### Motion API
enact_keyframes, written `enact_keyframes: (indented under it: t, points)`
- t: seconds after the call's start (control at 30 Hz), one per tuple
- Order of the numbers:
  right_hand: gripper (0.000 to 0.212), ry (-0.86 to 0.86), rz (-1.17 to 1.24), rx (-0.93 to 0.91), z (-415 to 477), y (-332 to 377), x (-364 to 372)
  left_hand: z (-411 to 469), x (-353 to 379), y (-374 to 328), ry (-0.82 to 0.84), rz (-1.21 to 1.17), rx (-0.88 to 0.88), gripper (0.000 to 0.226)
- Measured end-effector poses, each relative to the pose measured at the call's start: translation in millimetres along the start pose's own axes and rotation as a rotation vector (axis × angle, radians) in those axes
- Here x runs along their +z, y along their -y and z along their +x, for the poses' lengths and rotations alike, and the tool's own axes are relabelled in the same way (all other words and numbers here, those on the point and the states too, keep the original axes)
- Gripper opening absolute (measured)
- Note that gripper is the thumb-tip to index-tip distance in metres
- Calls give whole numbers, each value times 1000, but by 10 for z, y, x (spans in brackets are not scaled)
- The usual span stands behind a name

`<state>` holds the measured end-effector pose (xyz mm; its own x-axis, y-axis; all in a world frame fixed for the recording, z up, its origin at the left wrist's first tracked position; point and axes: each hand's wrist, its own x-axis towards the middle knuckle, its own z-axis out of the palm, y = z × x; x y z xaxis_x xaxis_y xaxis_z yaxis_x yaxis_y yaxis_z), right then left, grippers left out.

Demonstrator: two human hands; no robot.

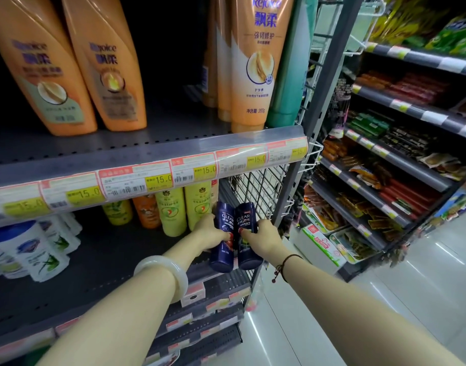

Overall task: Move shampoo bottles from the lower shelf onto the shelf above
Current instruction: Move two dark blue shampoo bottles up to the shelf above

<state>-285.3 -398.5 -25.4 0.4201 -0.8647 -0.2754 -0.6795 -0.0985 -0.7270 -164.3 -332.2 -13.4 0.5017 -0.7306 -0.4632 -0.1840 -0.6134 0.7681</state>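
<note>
Two dark blue Clear shampoo bottles stand side by side at the right front of the lower shelf (68,281). My left hand (209,231) grips the left blue bottle (222,257) around its middle. My right hand (260,235) grips the right blue bottle (249,256) the same way. Both bottles lean slightly forward, near the shelf's front edge. The shelf above (160,133) carries tall orange Rejoice bottles (110,75), with a dark open gap between the left pair and the right group.
Yellow and orange bottles (173,212) stand behind the blue ones. White bottles (34,249) fill the lower shelf's left. A price-tag strip (158,178) fronts the upper shelf. A wire mesh panel (260,191) closes the right end. Snack shelves (384,165) line the aisle to the right.
</note>
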Motion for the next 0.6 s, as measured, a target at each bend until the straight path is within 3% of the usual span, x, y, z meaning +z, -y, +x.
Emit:
enact_keyframes:
  t: [0.13, 0.27, 0.47, 0.6]
  points:
    - [28, 8, 63, -26, -115, -3, -23, -75, -40, -33, 16, -103, -15, 54]
    - [7, 55, 153, -37, -240, 27, -65, -215, -90, -84, 43, -178, 8, 58]
    - [12, 140, 337, -12, -496, 82, -167, -496, -194, -28, 42, -231, 45, 67]
    - [27, 233, 360, -7, -646, 112, -225, -775, -312, 36, 77, -291, 15, 60]
